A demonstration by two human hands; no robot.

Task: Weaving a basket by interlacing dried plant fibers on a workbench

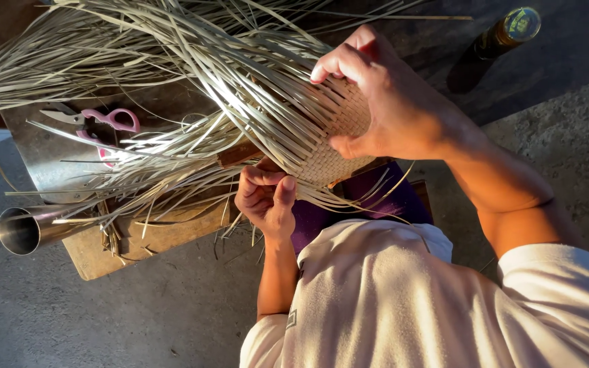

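A half-woven basket of pale flat strips (335, 129) lies in my lap, its woven base toward me and many loose strips (172, 61) fanning out to the left. My right hand (376, 95) grips the woven part from above, thumb under the rim and fingers curled over the top. Below the basket's lower edge, my left hand (267, 197) is closed, pinching a few thin strips between thumb and fingers.
Pink-handled scissors (107, 123) lie on a low wooden board (144, 238) under the loose strips. A steel cup (22, 230) lies on its side at the board's left end. A dark bottle with a yellow-green cap (509, 31) stands at the upper right on the concrete floor (103, 320).
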